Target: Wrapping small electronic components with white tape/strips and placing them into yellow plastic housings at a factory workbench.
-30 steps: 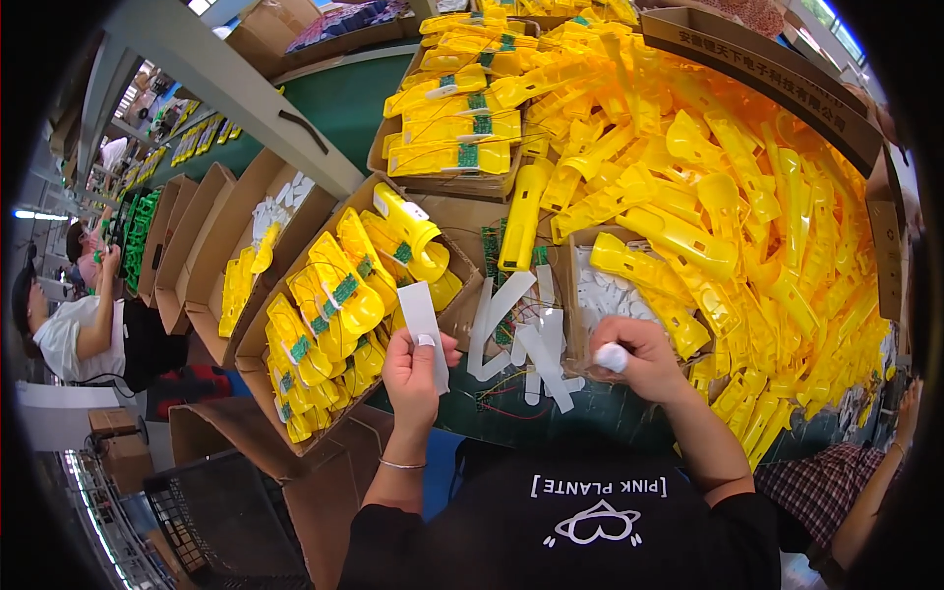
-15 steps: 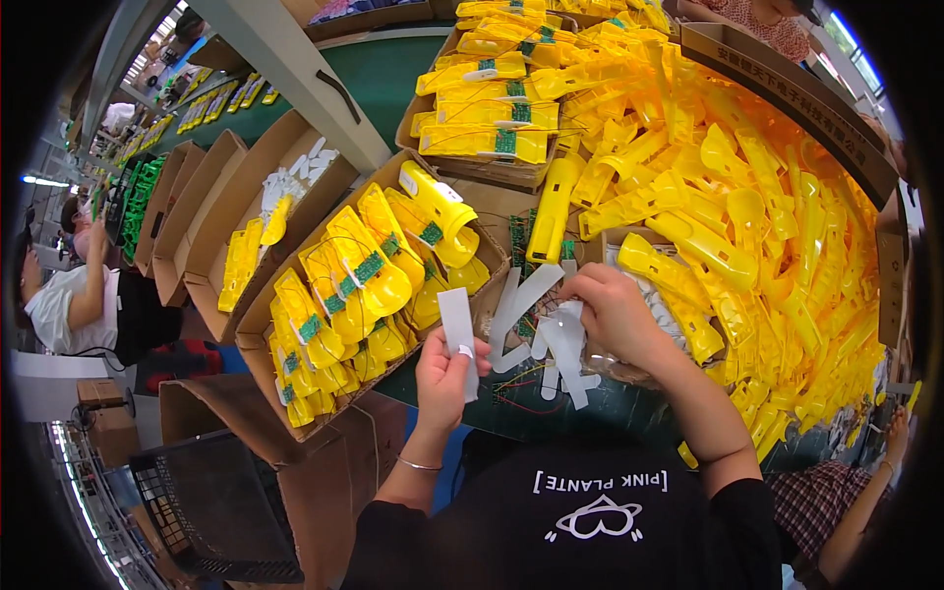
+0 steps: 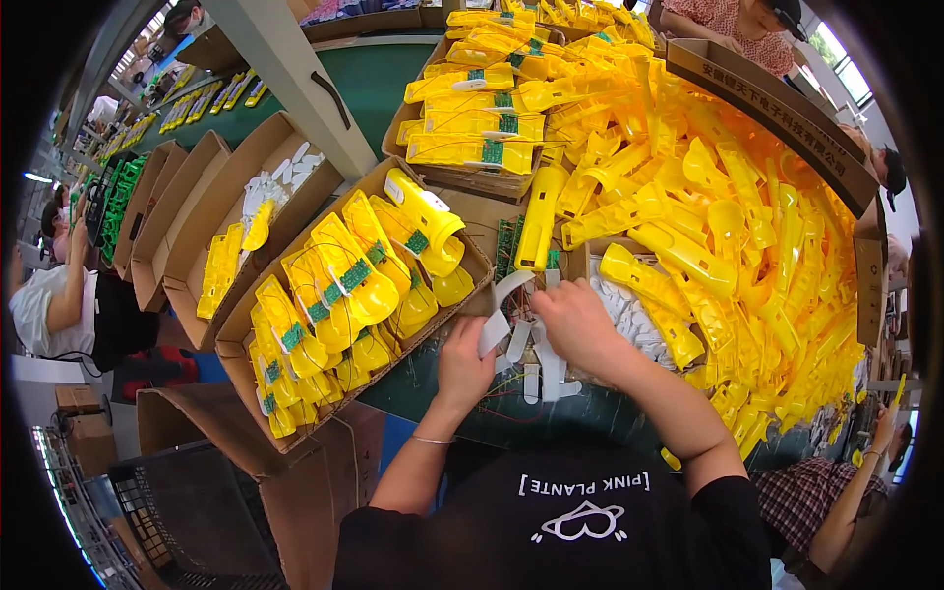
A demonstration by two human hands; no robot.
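My left hand [image 3: 466, 366] pinches a white plastic strip [image 3: 495, 332] over the green tabletop. Close on its right, my right hand [image 3: 580, 320] has its fingers bent down and pressed together; whatever is under the fingertips is hidden. A curved white strip [image 3: 512, 286] reaches from near these fingertips toward the left hand. More loose white strips [image 3: 547, 362] lie below the right hand, with thin wires around them. Beyond the hands, a long yellow plastic shell [image 3: 544, 221] lies beside small green circuit boards [image 3: 506, 241].
A cardboard box [image 3: 479, 282] at left holds yellow shells with wired boards. Stacked shells [image 3: 472, 152] stand behind it. A large heap of yellow shells [image 3: 728, 226] fills the right side. White pieces [image 3: 629, 313] sit in a box beside my right hand. Other people work around.
My left hand has moved slightly right and down, and its strip now tilts. My right hand has come left and lower, nearer the left hand. The whole view has shifted a little.
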